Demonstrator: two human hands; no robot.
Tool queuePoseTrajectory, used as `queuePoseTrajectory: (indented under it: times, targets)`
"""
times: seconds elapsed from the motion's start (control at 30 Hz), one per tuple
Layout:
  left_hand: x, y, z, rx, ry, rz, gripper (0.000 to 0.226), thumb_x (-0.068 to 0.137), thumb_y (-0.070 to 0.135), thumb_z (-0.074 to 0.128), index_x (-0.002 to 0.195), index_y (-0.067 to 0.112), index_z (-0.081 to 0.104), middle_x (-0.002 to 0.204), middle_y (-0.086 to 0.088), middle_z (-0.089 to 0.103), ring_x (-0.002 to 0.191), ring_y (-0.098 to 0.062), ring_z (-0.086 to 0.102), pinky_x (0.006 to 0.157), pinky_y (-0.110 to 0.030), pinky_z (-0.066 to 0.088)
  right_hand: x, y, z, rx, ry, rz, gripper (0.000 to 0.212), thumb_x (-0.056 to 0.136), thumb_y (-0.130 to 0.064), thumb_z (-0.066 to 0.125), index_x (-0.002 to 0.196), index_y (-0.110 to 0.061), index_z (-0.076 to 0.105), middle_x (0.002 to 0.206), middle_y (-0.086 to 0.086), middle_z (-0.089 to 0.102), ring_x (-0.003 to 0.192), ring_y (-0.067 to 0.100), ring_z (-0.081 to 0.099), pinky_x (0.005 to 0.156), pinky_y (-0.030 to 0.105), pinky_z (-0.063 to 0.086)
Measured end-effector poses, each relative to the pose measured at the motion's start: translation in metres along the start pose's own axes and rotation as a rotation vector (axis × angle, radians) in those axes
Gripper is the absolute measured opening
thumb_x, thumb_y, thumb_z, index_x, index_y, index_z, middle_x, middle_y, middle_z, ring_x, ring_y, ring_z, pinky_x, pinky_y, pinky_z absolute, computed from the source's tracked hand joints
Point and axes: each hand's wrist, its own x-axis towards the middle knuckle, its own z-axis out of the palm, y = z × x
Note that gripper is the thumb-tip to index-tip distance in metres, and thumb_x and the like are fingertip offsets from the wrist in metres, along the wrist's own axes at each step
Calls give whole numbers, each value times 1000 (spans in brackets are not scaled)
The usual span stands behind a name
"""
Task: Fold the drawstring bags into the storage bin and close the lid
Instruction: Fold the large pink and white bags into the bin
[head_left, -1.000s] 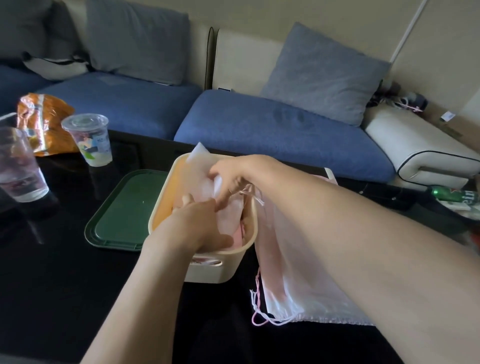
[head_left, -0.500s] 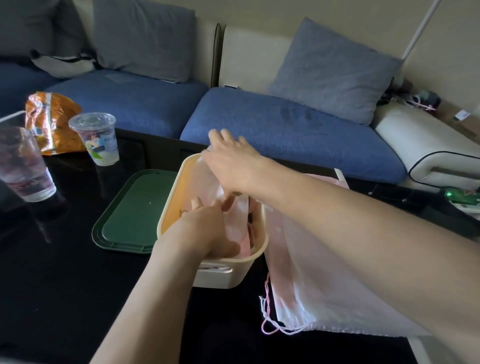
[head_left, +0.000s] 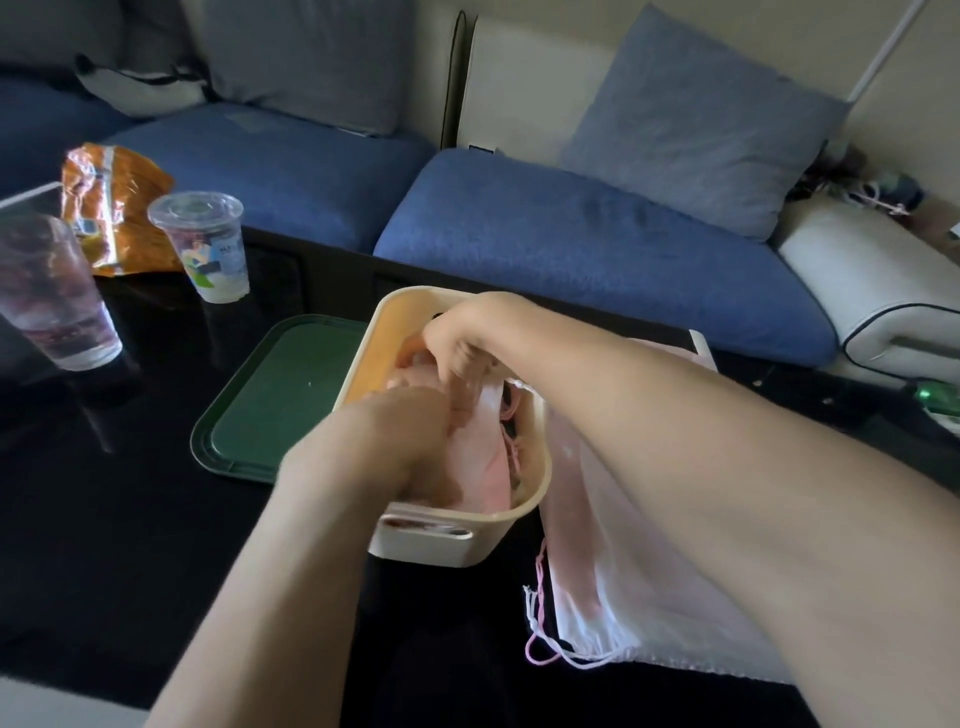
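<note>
A cream storage bin stands on the black table with a pale pink drawstring bag folded inside it. Both hands are down in the bin. My left hand presses on the bag at the near side, fingers closed on the fabric. My right hand pinches the bag's far end with bent fingers. More white and pink drawstring bags lie flat on the table to the right of the bin, their cords trailing at the front. The green lid lies flat to the left of the bin.
Two plastic cups and an orange snack packet stand at the table's left. A blue sofa with grey cushions runs behind the table. A green bottle lies at the far right.
My right hand has dropped from above the bin's far rim down into the bin and closed on the bag. The left hand stays pressed on the bag.
</note>
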Motion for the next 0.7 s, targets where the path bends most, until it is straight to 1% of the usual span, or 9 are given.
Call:
queuePoseTrajectory:
  times: [0.07, 0.1, 0.2, 0.33, 0.43, 0.5, 0.57, 0.63, 0.7]
  targets:
    - [13, 7, 10, -47, -9, -45, 85, 94, 33, 62, 157, 14, 9, 154, -16, 25, 136, -37, 36, 109, -42, 38, 9, -2, -3, -46, -7, 10, 95, 74, -34, 86, 154, -28, 36, 156, 5, 40, 136, 36, 44, 111, 52, 41]
    - [18, 9, 14, -84, -23, -51, 81, 97, 30, 57, 157, 13, 4, 155, -19, 26, 136, -39, 38, 110, -48, 38, 11, -3, -3, -45, -1, 9, 90, 77, -31, 83, 154, -28, 36, 156, 6, 40, 135, 36, 44, 110, 51, 41]
    - [30, 9, 21, -162, -41, -72, 65, 105, 28, 40, 157, 14, 5, 149, -17, 39, 133, -37, 44, 110, -48, 38, 14, 1, 3, 25, 32, -33, 83, 84, -25, 78, 155, -31, 34, 156, 7, 39, 136, 34, 44, 108, 43, 42]
    - [29, 8, 21, -119, -103, -79, 84, 101, 33, 49, 156, 15, -12, 149, -19, 40, 131, -36, 47, 109, -47, 40, 9, 6, 13, 184, 120, -29, 82, 79, -23, 83, 151, -32, 44, 148, 7, 48, 128, 32, 51, 99, 38, 48]
    - [21, 7, 19, -100, -66, -22, 72, 102, 33, 47, 156, 9, 7, 137, -14, 52, 122, -30, 54, 105, -40, 44, 1, 12, 20, 336, 137, -27, 94, 67, -21, 91, 149, -34, 46, 144, 3, 52, 125, 29, 54, 99, 38, 50]
    - [16, 5, 16, -67, -55, 49, 55, 98, 32, 53, 145, 8, 35, 111, -4, 63, 101, -21, 59, 88, -29, 47, -6, 15, 28, 367, 204, -26, 100, 62, -26, 94, 149, -31, 45, 139, 0, 55, 123, 26, 56, 100, 42, 52]
    - [7, 3, 10, -53, -26, 100, 42, 98, 34, 54, 134, 12, 48, 96, 3, 60, 87, -16, 53, 78, -25, 39, -18, 15, 33, 352, 287, -29, 99, 60, -33, 94, 146, -29, 46, 130, -2, 58, 116, 25, 59, 93, 43, 54]
    - [3, 3, 6, -30, 26, 108, 30, 102, 31, 47, 125, 14, 55, 101, -1, 60, 85, -16, 49, 77, -26, 34, -32, 13, 33, 178, 428, -46, 84, 62, -45, 90, 136, -26, 53, 120, -3, 54, 111, 21, 54, 91, 41, 49]
    - [4, 6, 2, -12, 135, 67, 15, 100, 19, 45, 100, 12, 59, 106, -8, 61, 81, -20, 51, 74, -28, 37, -53, 13, 30, -62, 630, -17, 75, 62, -61, 84, 126, -28, 60, 119, -2, 48, 111, 21, 44, 91, 43, 36]
